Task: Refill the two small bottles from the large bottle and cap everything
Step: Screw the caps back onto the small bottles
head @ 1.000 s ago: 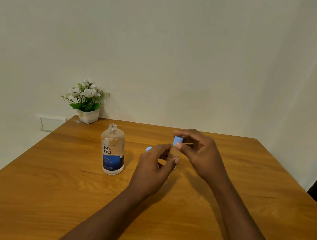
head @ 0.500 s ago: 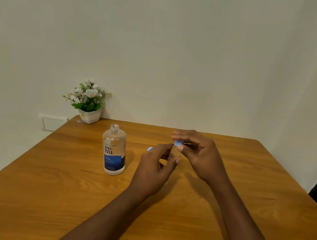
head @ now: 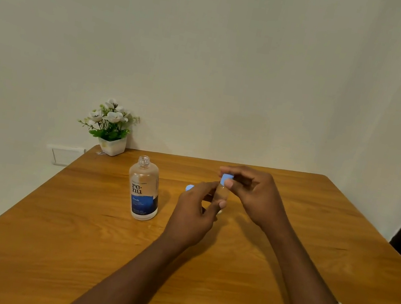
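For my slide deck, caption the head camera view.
Right hand holds blue cap atop small bottle in left hand; large bottle stands uncapped.

Left hand (head: 191, 218) hides most of the small bottle (head: 221, 193).

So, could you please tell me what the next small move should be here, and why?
Probably twist the blue cap down until it seats. The right hand pinches it right at the top of the small bottle, which the left hand holds roughly upright. The large bottle stands open with no cap on, so capping that likely comes afterwards.
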